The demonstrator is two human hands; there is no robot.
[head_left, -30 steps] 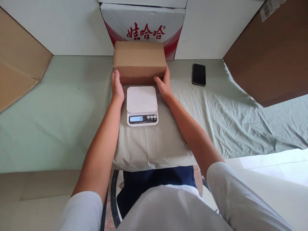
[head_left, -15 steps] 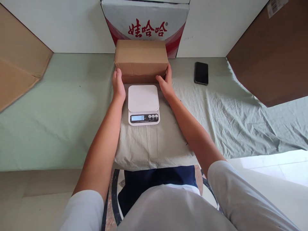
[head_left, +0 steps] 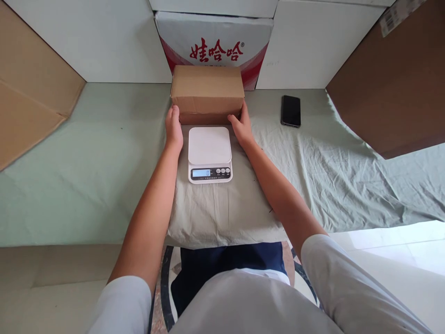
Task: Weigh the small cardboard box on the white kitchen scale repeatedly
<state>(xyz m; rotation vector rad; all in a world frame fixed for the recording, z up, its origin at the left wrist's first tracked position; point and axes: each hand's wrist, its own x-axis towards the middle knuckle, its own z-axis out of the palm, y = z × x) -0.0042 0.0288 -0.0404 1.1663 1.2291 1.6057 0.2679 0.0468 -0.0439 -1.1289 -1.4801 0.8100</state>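
A brown cardboard box (head_left: 207, 86) is at the back of the cloth-covered table, gripped between my two hands. My left hand (head_left: 174, 127) presses on its left side near the lower front corner. On the opposite side, my right hand (head_left: 242, 126) holds the right end, thumb at the front face and fingers partly hidden along the side. Just in front of the box, between my forearms, lies a white digital kitchen scale (head_left: 210, 146). Nothing rests on its plate, and its lit display (head_left: 201, 173) reads 0.
A black phone (head_left: 291, 111) lies to the right on the green cloth (head_left: 104, 185). Behind the box stands a white-and-red carton (head_left: 215, 32) with red lettering. Large cardboard pieces flank the table, one at left (head_left: 31, 83) and one at right (head_left: 392, 88).
The whole view has shifted slightly, so everything at the back appears a little lower. Both hands keep their hold on the box, and the scale still reads 0.
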